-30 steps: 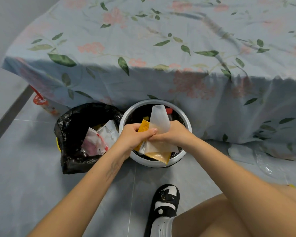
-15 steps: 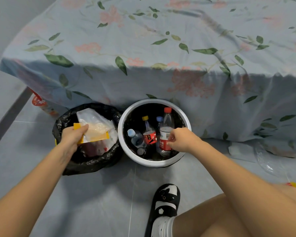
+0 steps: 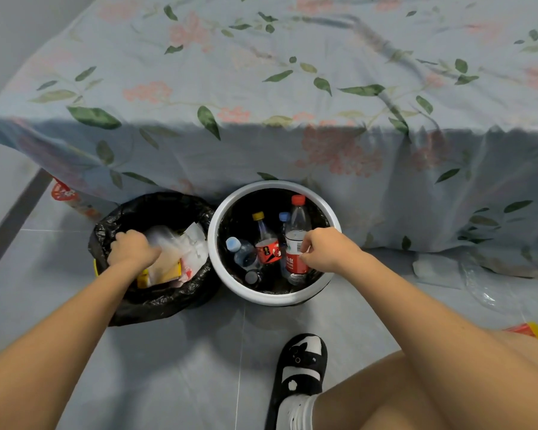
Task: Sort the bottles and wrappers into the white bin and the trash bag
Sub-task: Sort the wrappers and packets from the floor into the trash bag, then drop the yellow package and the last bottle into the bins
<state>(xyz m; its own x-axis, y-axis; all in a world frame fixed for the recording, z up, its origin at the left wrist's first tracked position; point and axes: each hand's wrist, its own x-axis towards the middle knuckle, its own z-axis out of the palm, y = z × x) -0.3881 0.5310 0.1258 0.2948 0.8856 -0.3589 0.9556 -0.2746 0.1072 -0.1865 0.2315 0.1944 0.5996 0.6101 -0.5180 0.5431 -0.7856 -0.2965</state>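
The left hand (image 3: pixel 132 251) is gripping the wrapper (image 3: pixel 165 265) inside the trash bag (image 3: pixel 156 302), left of the white bin (image 3: pixel 271 297), and should be pressing it deep before letting go.

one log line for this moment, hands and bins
left hand: pressing wrappers into trash bag | right hand: at red-capped bottle in white bin | grip: unclear

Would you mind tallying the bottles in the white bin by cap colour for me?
Red cap: 1
Yellow cap: 1
Blue caps: 2
Dark cap: 1
Total: 5 bottles visible in the white bin; any beneath them are hidden.
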